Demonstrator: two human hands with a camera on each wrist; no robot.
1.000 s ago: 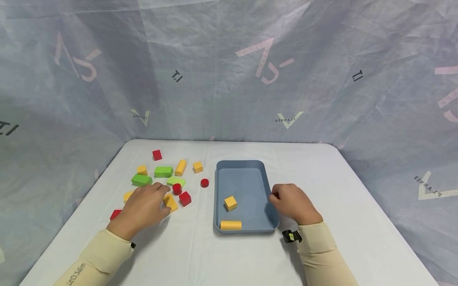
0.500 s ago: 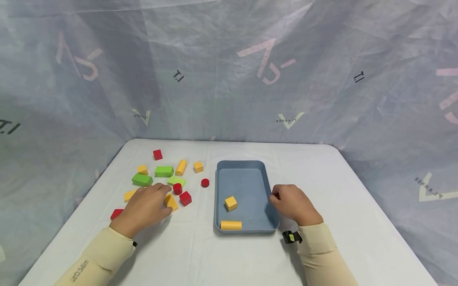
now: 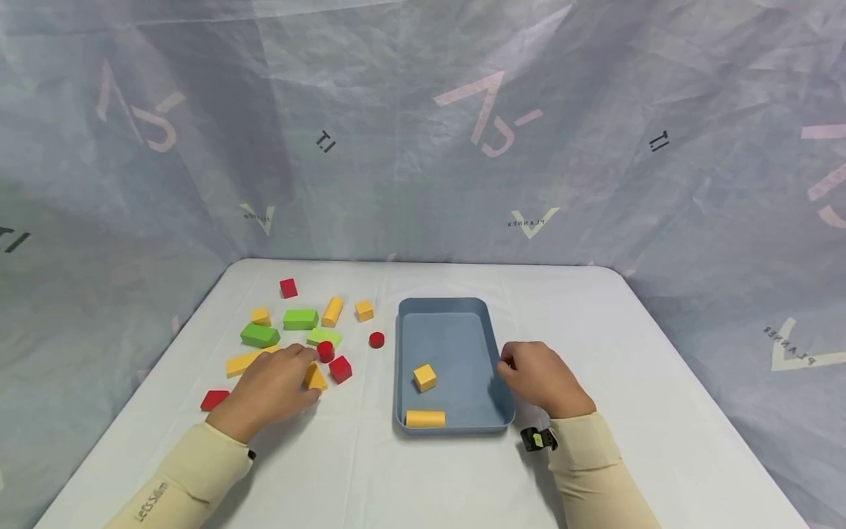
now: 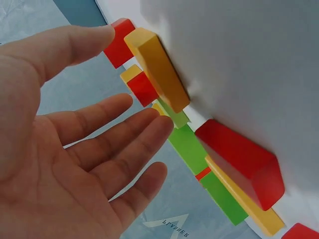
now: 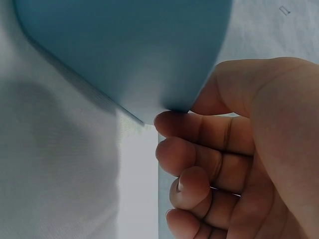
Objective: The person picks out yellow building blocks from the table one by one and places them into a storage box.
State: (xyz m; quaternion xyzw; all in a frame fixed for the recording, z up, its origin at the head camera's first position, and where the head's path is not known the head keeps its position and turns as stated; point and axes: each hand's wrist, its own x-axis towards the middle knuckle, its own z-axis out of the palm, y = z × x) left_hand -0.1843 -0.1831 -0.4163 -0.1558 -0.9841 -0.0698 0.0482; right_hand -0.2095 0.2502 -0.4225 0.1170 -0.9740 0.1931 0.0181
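Observation:
My left hand is over the scattered blocks, its fingers apart and holding nothing. Between its thumb and fingertips in the head view, a yellow block shows, partly covered by the hand; in the left wrist view this yellow block lies just past the fingertips. Beside it are a red cube and a small red cylinder. With thumb and curled index finger, my right hand pinches the right rim of a blue-grey tray. Inside the tray lie a yellow cube and a yellow cylinder.
Left of the left hand are a long yellow block and a red block. Farther back lie green blocks, another yellow cylinder, a yellow cube and a red disc. A grey curtain surrounds the white table.
My left hand has shifted slightly to the right, uncovering more of the long yellow block. The right hand and the tray stay as they were.

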